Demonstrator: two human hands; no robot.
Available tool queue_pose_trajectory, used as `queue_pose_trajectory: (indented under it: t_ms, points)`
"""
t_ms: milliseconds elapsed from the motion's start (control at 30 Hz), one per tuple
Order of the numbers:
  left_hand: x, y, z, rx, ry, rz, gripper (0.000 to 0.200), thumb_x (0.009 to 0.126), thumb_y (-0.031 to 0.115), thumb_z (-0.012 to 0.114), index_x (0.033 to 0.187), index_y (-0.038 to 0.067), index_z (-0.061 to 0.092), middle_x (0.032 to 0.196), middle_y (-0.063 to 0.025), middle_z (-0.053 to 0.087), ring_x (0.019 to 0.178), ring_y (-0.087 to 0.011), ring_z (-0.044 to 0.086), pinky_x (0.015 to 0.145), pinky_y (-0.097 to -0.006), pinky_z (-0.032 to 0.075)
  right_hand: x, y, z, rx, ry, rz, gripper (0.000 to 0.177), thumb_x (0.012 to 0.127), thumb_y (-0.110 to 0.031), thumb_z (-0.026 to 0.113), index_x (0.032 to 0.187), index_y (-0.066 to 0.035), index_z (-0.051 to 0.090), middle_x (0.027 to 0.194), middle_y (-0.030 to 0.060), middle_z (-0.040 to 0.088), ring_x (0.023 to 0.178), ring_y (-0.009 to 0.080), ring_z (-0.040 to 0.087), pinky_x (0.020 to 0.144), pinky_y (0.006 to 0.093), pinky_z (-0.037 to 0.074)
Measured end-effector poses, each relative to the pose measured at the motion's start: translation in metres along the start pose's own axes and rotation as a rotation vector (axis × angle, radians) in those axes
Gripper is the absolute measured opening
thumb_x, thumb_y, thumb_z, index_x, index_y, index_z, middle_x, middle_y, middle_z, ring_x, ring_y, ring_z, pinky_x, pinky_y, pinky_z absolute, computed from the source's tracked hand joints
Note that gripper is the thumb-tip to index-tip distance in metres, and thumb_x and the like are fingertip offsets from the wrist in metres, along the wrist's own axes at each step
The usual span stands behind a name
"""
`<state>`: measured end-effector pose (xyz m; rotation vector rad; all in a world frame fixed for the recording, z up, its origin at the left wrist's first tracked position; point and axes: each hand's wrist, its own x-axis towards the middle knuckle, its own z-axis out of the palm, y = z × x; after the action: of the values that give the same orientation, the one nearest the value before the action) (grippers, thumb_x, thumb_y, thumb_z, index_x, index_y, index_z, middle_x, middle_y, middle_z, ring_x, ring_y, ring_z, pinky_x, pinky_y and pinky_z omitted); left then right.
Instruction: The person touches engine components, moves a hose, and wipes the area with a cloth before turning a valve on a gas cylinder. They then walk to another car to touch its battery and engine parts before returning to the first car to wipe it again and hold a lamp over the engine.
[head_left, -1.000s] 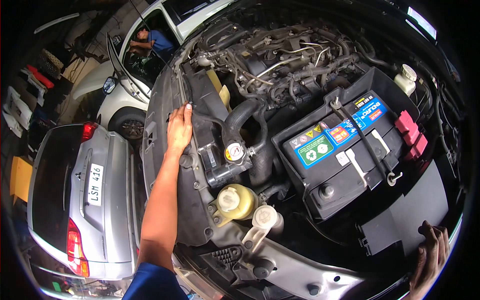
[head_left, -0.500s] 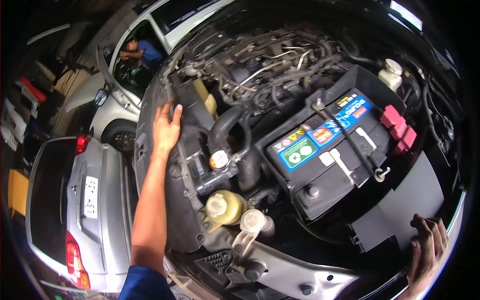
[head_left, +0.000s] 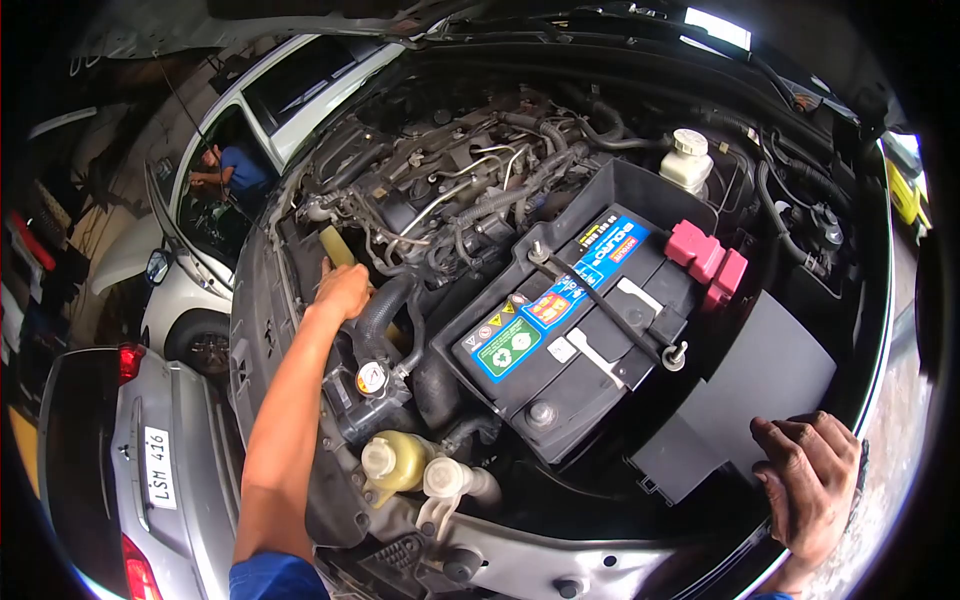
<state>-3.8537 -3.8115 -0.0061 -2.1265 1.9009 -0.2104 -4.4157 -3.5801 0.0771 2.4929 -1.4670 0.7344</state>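
Note:
Under a raised hood lies an engine bay with a black battery (head_left: 590, 330) bearing a blue label. My left hand (head_left: 342, 292) reaches in beside the radiator hose (head_left: 380, 318), close to a yellowish part (head_left: 337, 246); its fingers are partly hidden, so their grip cannot be made out. At the lower right, my right hand (head_left: 812, 480) rests by the fender edge, fingers bent but apart, over the corner of a dark grey cover (head_left: 760, 385). Nothing shows in that hand. A red terminal cover (head_left: 706, 262) sits at the battery's far end.
Two capped reservoirs (head_left: 393, 462) stand near the front edge, and a white one (head_left: 687, 160) at the back. A silver car (head_left: 180, 450) and a white car (head_left: 190, 280) are at the left, with a person (head_left: 235, 170) by the white one's open door.
My left hand has moved from the front panel further into the bay, by the hose. The view has shifted, and my right hand now lies further up over the grey cover's corner.

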Motion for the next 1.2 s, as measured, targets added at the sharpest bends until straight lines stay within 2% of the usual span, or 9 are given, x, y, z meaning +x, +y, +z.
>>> queue_pose_trajectory:
  t_ms: [300, 467, 600, 700, 767, 933, 1033, 1167, 1200]
  points:
    - [0.033, -0.038, 0.016, 0.032, 0.384, 0.022, 0.025, 0.092, 0.022, 0.066, 0.112, 0.007, 0.069, 0.106, -0.0207, 0.072, 0.122, -0.0348, 0.059, 0.120, -0.0548, 0.025, 0.000, 0.002, 0.003, 0.001, 0.026, -0.004, 0.032, 0.086, -0.026, 0.069, 0.110, -0.004, 0.072, 0.085, 0.0098, 0.069, 0.078, 0.0254, 0.059, 0.083, 0.0418, 0.048]
    - [0.010, -0.012, -0.007, -0.046, 0.142, 0.029, 0.021, 0.087, 0.016, 0.066, 0.102, 0.003, 0.072, 0.104, -0.0256, 0.070, 0.104, -0.0408, 0.067, 0.093, -0.0460, 0.052, -0.005, 0.007, 0.009, 0.080, 0.046, 0.028, 0.032, 0.088, -0.028, 0.068, 0.109, -0.004, 0.072, 0.084, 0.0098, 0.068, 0.073, 0.0246, 0.059, 0.076, 0.0414, 0.048]
    - [0.003, -0.004, -0.014, -0.183, -0.086, 0.138, 0.023, 0.087, 0.018, 0.066, 0.106, 0.007, 0.075, 0.106, -0.0197, 0.073, 0.109, -0.0366, 0.065, 0.098, -0.0443, 0.049, -0.004, 0.006, 0.008, 0.083, 0.037, 0.025, 0.032, 0.089, -0.027, 0.066, 0.110, -0.003, 0.071, 0.084, 0.0101, 0.068, 0.074, 0.0250, 0.059, 0.075, 0.0408, 0.047]
    - [0.007, -0.013, -0.004, -0.133, -0.004, 0.165, 0.022, 0.087, 0.020, 0.066, 0.104, 0.009, 0.075, 0.104, -0.0179, 0.073, 0.111, -0.0365, 0.065, 0.108, -0.0473, 0.041, 0.002, 0.001, 0.004, 0.079, 0.016, 0.010, 0.032, 0.091, -0.026, 0.064, 0.111, -0.001, 0.070, 0.085, 0.0110, 0.068, 0.077, 0.0265, 0.060, 0.079, 0.0408, 0.047]
    - [0.007, -0.019, -0.007, -0.070, 0.093, 0.126, 0.022, 0.090, 0.030, 0.069, 0.100, 0.012, 0.074, 0.100, -0.0179, 0.073, 0.109, -0.0344, 0.066, 0.120, -0.0565, 0.023, 0.000, 0.002, 0.005, 0.070, 0.015, 0.013, 0.032, 0.092, -0.025, 0.063, 0.110, 0.000, 0.070, 0.085, 0.0115, 0.068, 0.078, 0.0271, 0.060, 0.081, 0.0413, 0.046]
    - [0.009, -0.036, -0.006, -0.096, 0.339, -0.074, 0.032, 0.092, 0.039, 0.067, 0.103, 0.010, 0.075, 0.105, -0.0180, 0.073, 0.120, -0.0321, 0.060, 0.120, -0.0534, 0.027, -0.009, 0.003, 0.004, -0.014, -0.064, 0.087, 0.030, 0.096, -0.023, 0.059, 0.116, -0.002, 0.069, 0.099, 0.0122, 0.069, 0.100, 0.0320, 0.059, 0.099, 0.0441, 0.040]
    - [0.007, -0.038, 0.007, -0.133, 0.499, -0.021, 0.038, 0.095, 0.039, 0.064, 0.096, 0.004, 0.078, 0.100, -0.0256, 0.070, 0.109, -0.0404, 0.062, 0.110, -0.0469, 0.039, -0.012, 0.004, 0.005, 0.000, -0.103, 0.149, 0.030, 0.098, -0.022, 0.057, 0.119, -0.004, 0.068, 0.103, 0.0110, 0.070, 0.109, 0.0332, 0.059, 0.106, 0.0441, 0.037]
    - [0.002, -0.045, 0.003, -0.318, 0.326, 0.116, 0.034, 0.095, 0.034, 0.064, 0.101, 0.003, 0.077, 0.099, -0.0267, 0.070, 0.111, -0.0453, 0.060, 0.104, -0.0472, 0.042, -0.016, 0.010, 0.008, 0.030, -0.141, 0.236, 0.031, 0.101, -0.022, 0.054, 0.123, -0.005, 0.067, 0.108, 0.0096, 0.071, 0.117, 0.0352, 0.057, 0.112, 0.0459, 0.033]
    - [0.002, -0.046, -0.002, -0.361, 0.155, 0.088, 0.034, 0.095, 0.033, 0.064, 0.107, 0.004, 0.077, 0.112, -0.0261, 0.069, 0.124, -0.0435, 0.054, 0.113, -0.0486, 0.035, -0.014, 0.010, 0.009, 0.000, -0.124, 0.176, 0.030, 0.100, -0.018, 0.053, 0.122, -0.002, 0.066, 0.104, 0.0114, 0.070, 0.110, 0.0347, 0.059, 0.105, 0.0450, 0.038]
